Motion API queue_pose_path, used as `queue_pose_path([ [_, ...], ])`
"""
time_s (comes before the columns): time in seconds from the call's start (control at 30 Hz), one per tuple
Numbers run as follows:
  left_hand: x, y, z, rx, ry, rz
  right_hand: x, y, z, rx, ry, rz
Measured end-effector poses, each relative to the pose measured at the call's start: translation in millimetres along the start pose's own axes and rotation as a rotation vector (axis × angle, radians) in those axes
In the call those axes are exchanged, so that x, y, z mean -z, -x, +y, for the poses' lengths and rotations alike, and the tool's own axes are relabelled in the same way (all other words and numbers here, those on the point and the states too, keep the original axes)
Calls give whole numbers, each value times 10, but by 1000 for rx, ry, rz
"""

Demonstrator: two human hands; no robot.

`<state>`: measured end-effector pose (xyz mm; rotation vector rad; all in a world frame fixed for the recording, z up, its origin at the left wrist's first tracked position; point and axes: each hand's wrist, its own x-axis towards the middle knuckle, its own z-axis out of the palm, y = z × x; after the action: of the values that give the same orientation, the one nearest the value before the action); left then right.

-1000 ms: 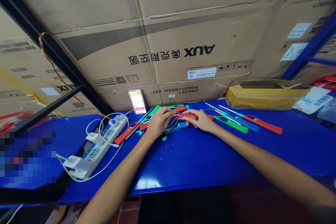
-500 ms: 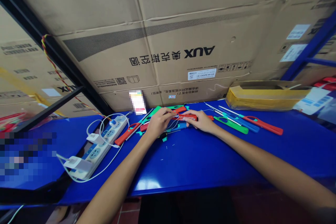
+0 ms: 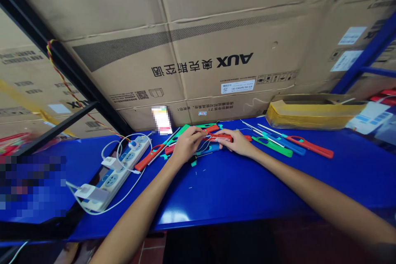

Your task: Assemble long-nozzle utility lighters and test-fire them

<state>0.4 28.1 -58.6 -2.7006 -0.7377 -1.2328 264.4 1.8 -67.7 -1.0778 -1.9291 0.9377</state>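
My right hand [image 3: 237, 142] is closed around the handle end of a red long-nosed lighter [image 3: 224, 137], held just above the table. My left hand [image 3: 187, 145] is pinched at the lighter's left end, where thin white wires [image 3: 204, 145] show. Whether those fingertips grip a wire or the casing is too small to tell. Under and around both hands lie blue [image 3: 213, 149], green and red lighter parts, partly hidden. A red lighter [image 3: 151, 156] lies left of my left hand. Right of my right hand rest a green lighter [image 3: 275, 147], a blue one [image 3: 295, 147] and a red one [image 3: 312, 147] with metal tubes.
On the blue table [image 3: 216, 194], a white power strip [image 3: 119, 173] with chargers and cables stands at left. A lit phone [image 3: 162, 119] leans on the large cardboard box [image 3: 192, 41] behind. A yellow-taped open box [image 3: 312, 116] sits at back right. A black post [image 3: 68, 62] rises at left.
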Motion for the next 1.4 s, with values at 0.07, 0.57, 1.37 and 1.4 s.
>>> queue_pose_path([
  [0.07,-16,2,4,3,-9,6,-1,0,4,-3,-8,5],
  [0.57,-24,15,-25,45,-28,-10,5,3,19,-16,-45,26],
  [1.37,49,-81,160,372,429,7,-15,-5,49,-9,-60,43],
  [1.4,40,-89,174,370,437,12,-22,-2,33,-7,-61,40],
])
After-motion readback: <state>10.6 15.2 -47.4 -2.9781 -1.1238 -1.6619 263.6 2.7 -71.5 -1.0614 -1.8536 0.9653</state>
